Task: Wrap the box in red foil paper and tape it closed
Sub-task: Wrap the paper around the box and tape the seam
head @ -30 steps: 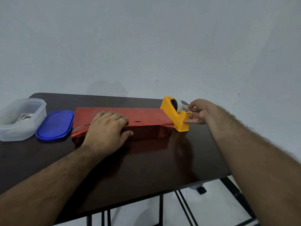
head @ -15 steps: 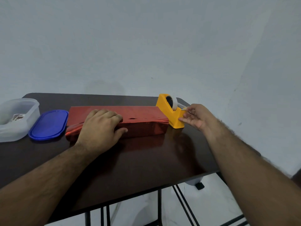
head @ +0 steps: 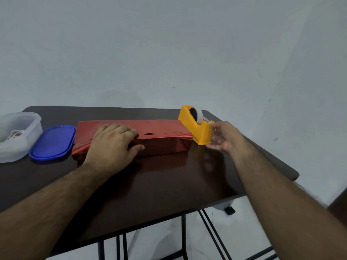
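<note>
The box itself stays out of sight beneath the red foil paper (head: 161,128), part of which lies under the left hand (head: 112,145). Beyond that hand, a clear tub (head: 28,132) is cut by the frame's edge, its contents too small to identify. At the right hand's (head: 225,137) fingertips (head: 215,126), any tape is indistinct.

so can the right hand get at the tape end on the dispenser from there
Probably yes. The right hand is already at the cutter end of the yellow tape dispenser, thumb and forefinger right at the tape end, with nothing between them. The left hand presses the foil-wrapped box.
</note>
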A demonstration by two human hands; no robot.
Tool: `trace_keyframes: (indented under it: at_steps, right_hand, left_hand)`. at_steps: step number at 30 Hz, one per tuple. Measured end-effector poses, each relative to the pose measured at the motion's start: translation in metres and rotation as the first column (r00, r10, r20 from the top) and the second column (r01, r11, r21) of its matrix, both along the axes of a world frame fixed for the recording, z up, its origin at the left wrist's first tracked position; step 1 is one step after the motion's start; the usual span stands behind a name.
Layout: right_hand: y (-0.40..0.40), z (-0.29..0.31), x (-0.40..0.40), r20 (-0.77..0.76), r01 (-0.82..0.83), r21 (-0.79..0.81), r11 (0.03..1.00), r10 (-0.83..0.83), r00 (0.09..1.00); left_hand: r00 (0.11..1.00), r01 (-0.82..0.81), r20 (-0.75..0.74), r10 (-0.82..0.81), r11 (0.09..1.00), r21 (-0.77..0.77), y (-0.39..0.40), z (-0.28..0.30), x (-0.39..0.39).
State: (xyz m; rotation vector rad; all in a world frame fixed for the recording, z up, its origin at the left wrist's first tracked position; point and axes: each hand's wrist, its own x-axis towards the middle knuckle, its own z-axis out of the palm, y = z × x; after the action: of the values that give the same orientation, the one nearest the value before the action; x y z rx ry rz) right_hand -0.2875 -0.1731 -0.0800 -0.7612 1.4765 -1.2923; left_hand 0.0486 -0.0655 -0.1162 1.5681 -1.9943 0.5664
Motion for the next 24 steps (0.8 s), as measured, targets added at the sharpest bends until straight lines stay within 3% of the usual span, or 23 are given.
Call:
trace_keyframes:
  at_steps: [16, 18, 21, 24]
  right_hand:
    - [0.007, -0.031, 0.004, -0.020, 0.145, -0.067, 0.987, -0.146, 0.989]
    - [0.014, -0.029, 0.007, -0.014, 0.164, -0.119, 0.979, -0.166, 0.986]
    - [0.032, -0.018, 0.019, -0.148, 0.159, -0.269, 0.950, -0.204, 0.968]
    - [0.052, 0.001, 0.041, -0.267, 0.012, -0.418, 0.909, -0.135, 0.954]
  left_hand:
    - [1.000, -0.019, -0.002, 0.019, 1.000, 0.013, 0.000, 0.001, -0.001]
    - [1.000, -0.019, -0.010, 0.020, 0.999, 0.029, 0.001, 0.002, -0.001]
    - [1.000, -0.012, -0.020, 0.013, 0.999, 0.041, 0.004, 0.006, -0.001]
    - [0.998, 0.022, -0.057, -0.019, 0.999, 0.044, 0.005, 0.010, 0.004]
